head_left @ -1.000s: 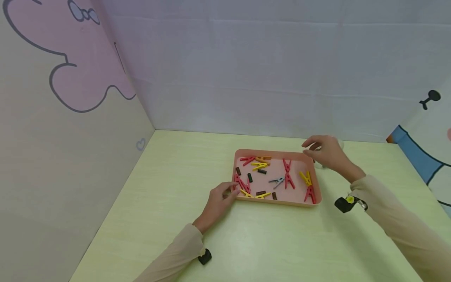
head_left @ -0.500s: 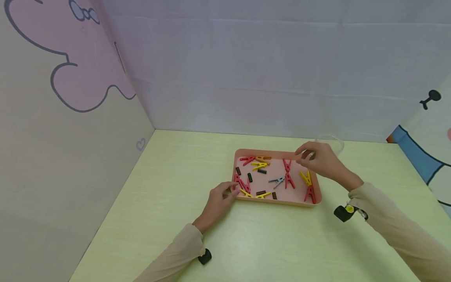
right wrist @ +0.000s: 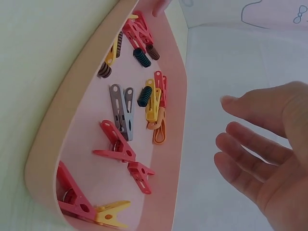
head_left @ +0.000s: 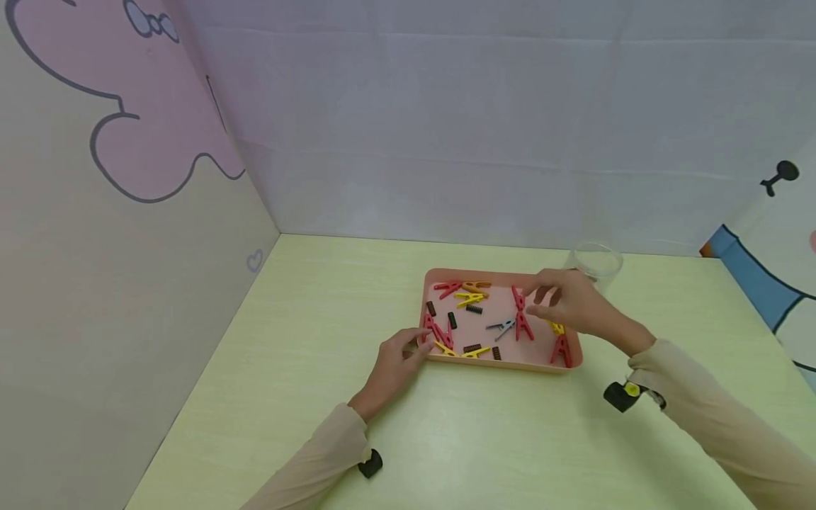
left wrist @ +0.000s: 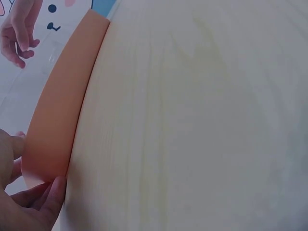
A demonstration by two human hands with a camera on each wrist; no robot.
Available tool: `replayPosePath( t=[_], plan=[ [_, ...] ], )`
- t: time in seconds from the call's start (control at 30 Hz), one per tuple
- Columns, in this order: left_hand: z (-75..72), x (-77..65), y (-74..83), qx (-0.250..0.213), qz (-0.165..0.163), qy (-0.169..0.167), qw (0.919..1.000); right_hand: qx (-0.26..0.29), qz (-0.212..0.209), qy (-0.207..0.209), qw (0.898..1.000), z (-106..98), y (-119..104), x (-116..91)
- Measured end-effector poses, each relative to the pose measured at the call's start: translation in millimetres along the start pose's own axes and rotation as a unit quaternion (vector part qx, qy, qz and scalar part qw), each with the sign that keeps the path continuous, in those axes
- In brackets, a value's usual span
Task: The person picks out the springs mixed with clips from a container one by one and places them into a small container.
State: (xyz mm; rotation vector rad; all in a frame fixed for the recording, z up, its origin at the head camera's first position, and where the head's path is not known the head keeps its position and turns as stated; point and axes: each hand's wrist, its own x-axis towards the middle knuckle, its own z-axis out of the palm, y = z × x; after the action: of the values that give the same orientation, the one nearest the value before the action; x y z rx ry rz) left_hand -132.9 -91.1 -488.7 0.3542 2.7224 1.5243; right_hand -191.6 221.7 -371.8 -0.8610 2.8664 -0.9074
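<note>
A pink tray (head_left: pixel 510 366) holds red, yellow, orange and grey clothespins and several small dark coil springs (head_left: pixel 452 321). My left hand (head_left: pixel 393 365) grips the tray's near left corner, thumb and fingers on its wall in the left wrist view. Over the tray's right part hovers my right hand (head_left: pixel 570 301), fingers loosely bent and holding nothing. Below its fingertips lie two red clothespins (head_left: pixel 523 326), end to end. Left of those is the grey clothespin (right wrist: pixel 122 110). A yellow clothespin (head_left: pixel 557 329) is partly hidden under the right hand.
Behind the right hand, near the back edge of the pale table (head_left: pixel 299 304), stands a clear round container (head_left: pixel 596 262). A white cloth wall (head_left: pixel 414 142) rises behind the table, with a cartoon-printed panel (head_left: pixel 146 283) at the left.
The right hand has moved from beside the clear container down and left over the tray, bringing the container into view. The left hand has stayed at the corner.
</note>
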Motion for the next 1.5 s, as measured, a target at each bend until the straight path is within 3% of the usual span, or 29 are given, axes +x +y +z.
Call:
replayPosePath(
  t=[0.27,0.73,1.23,1.5],
  plan=[
    [-0.8,-0.5,1.2,0.002,-0.005,-0.001,1.0000,0.031,-0.013,-0.012,0.999,11,-1,0],
    [-0.5,0.6,1.7,0.003,-0.007,0.000,1.0000,0.081,-0.084,-0.028,0.993,40,11,-1],
    [-0.1,-0.6,2.6,-0.002,-0.009,0.000,1.0000,0.065,-0.037,-0.069,0.995,53,1,-5],
    [0.6,0.2,1.3,-0.003,-0.014,0.000,0.9999,0.051,-0.036,-0.084,0.995,62,1,-5]
  ],
)
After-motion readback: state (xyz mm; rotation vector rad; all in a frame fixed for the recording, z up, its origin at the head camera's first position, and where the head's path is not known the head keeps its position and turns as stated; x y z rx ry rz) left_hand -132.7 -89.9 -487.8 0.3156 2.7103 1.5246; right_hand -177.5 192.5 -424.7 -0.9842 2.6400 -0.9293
